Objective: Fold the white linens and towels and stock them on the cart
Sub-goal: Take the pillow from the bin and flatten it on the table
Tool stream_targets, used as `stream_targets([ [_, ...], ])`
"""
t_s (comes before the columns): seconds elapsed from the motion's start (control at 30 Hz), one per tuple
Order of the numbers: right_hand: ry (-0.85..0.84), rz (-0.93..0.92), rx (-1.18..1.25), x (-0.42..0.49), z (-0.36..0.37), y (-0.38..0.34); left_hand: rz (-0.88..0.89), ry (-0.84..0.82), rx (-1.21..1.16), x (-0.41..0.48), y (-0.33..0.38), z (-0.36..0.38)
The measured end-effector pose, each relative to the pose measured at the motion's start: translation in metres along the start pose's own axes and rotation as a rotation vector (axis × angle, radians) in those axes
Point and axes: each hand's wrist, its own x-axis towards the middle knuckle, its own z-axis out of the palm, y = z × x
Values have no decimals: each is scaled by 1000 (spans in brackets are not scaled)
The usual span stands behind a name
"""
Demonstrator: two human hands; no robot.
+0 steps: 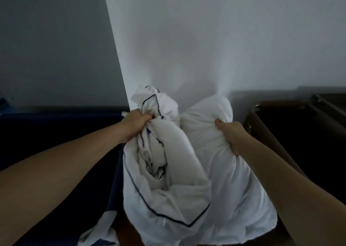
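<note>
Reaching forward with both bare forearms. Gripping, in the fisted left hand, a crumpled white linen with dark-blue piping; clutching, in the curled right hand, a plain white padded bundle. Held up side by side, touching, unfolded. Seemingly early: nothing folded or stocked. Beyond, right, a dark brown cabinet, perhaps the cart.

A crumpled white linen with thin navy piping hangs bunched in the middle of the scene, its gathered top gripped by the left hand. Touching it on the right, a plain white soft cloth bundle hangs puffed and creased, pinched near its top by the right hand. Both drape down toward the near edge.
</note>
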Motion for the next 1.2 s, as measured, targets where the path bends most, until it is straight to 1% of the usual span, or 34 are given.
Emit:
stream_targets([
  [0.07, 15, 34, -83, 25, -2, 30, -65, -17, -29, 2, -22, -5],
  [0.17, 2, 98, -301, 58, 1, 88, -168, -65, -53, 5, -62, -16],
  [0.23, 37, 174, -410, 79, 3, 129, -243, -94, -6, 5, -93, -24],
  [0.3, 93, 261, -561, 94, 5, 163, -318, -75, 19, 4, -122, -28],
  [0.37, 100, 269, -784, 98, 12, 184, -362, -39, 8, 4, -142, -28],
  [0.4, 87, 206, -897, 94, 18, 193, -373, -22, 7, 5, -149, -25],
  [0.47, 30, -83, -1059, 76, 38, 214, -398, 24, 30, 8, -156, -18],
  [0.5, -53, -235, -1103, 64, 52, 225, -412, 49, 50, 9, -157, -14],
  [0.53, -183, -334, -1151, 50, 68, 234, -417, 66, 65, 9, -156, -10],
  [0.6, -404, -394, -1245, 18, 101, 250, -404, 72, 82, 8, -155, -4],
  [0.63, -458, -401, -1271, 3, 114, 253, -397, 63, 80, 7, -154, -1],
  [0.73, -387, -501, -1258, -29, 140, 261, -422, 59, 125, 4, -152, 5],
  [0.8, -384, -440, -1241, -36, 147, 264, -431, 102, 220, 4, -151, 6],
  [0.83, -426, -398, -1278, -35, 149, 268, -416, 113, 257, 5, -149, 6],
  [0.87, -425, -372, -1333, -31, 147, 268, -396, 117, 281, 5, -146, 5],
  [0.97, -314, -357, -1349, -12, 138, 269, -335, 156, 299, 7, -135, -4],
  [1.0, -325, -329, -1322, -4, 132, 265, -322, 175, 289, 8, -130, -8],
  [1.07, -353, -376, -1284, 8, 114, 259, -330, 191, 259, 9, -124, -20],
  [1.2, -322, -321, -978, 30, 76, 237, -395, 204, 243, 9, -120, -35],
])
